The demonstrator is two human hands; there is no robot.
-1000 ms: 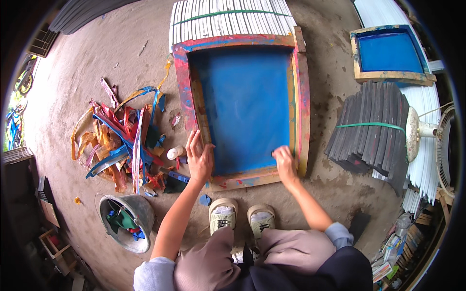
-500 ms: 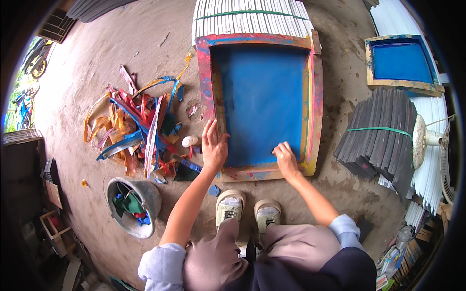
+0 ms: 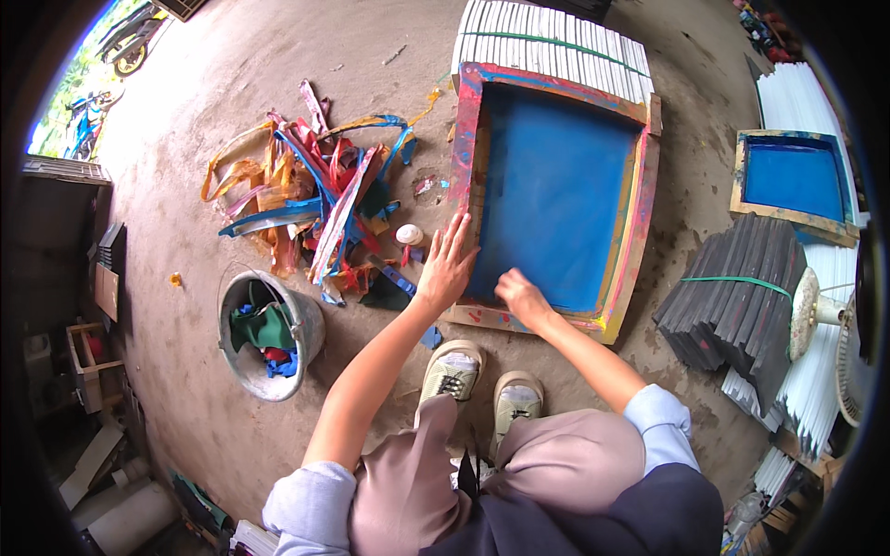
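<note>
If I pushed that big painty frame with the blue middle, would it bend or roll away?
The frame is probably stiff, because its sides look like thick wood. The blue middle might give a little if pressed, since it looks like a smooth sheet. Rolling seems unlikely: it's wide with square corners.

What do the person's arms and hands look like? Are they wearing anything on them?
The left hand and right hand are both ungloved, and the left one's fingers look slim. The left forearm and right forearm are bare too. The left sleeve and right sleeve are pale blue-grey cloth, with soft creases, ending around the elbows.
</note>
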